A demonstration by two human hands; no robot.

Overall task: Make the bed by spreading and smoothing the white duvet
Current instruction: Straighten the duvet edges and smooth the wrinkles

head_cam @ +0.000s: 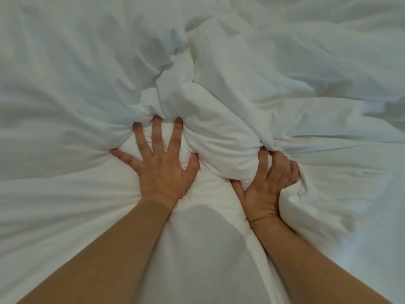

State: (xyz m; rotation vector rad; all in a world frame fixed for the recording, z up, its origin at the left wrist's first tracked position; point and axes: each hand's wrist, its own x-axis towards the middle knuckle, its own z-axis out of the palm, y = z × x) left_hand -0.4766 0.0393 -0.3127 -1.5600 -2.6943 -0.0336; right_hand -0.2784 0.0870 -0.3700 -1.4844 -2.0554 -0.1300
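Observation:
The white duvet (219, 62) fills the whole view, heavily creased, with folds radiating out from both hands. A thick bunched ridge of it rises between the hands and runs toward the far middle. My left hand (160, 165) lies spread on the duvet, its fingertips dug into the fabric and gathering it. My right hand (269, 183) grips the right side of the bunched ridge, fingers curled into the cloth and thumb underneath. Both bare forearms reach in from the bottom edge.
Nothing but duvet shows in the frame; no bed edge, pillow or floor is visible. The fabric lies flatter toward the far left and the near right.

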